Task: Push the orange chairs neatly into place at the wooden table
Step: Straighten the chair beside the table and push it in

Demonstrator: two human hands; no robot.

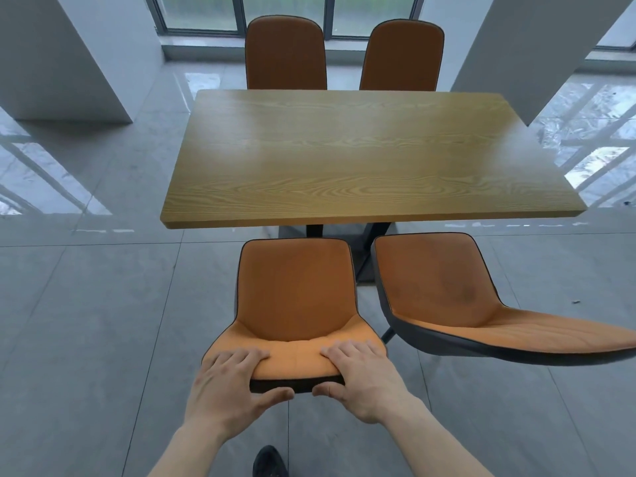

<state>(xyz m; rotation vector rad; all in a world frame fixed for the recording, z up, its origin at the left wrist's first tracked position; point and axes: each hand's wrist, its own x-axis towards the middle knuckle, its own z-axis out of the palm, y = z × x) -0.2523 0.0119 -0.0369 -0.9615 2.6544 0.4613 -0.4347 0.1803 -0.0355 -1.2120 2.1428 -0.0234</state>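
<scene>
Lower centre, near chair (296,304): backrest top gripped by both hands, short of the wooden table (371,153).
Left hand (223,387): clasping backrest's left.
Right hand (364,376): clasping its right.
Lower right, second chair (444,290): angled, untouched.

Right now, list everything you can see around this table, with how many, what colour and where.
wooden table: one, light brown grain top on a dark base, centre.
far chairs: two, orange, side by side at the table's far edge, backs upright.
near left chair: one, orange with a dark shell, pulled out from the near edge, facing the table.
near right chair: one, orange with a dark shell, pulled out and turned at an angle.
floor: grey glossy tiles, all around.
windows: along the far wall.
shoe: one, black, bottom edge.
left hand: gripping the top of the near left chair's back.
right hand: gripping the same back, beside the left.
</scene>
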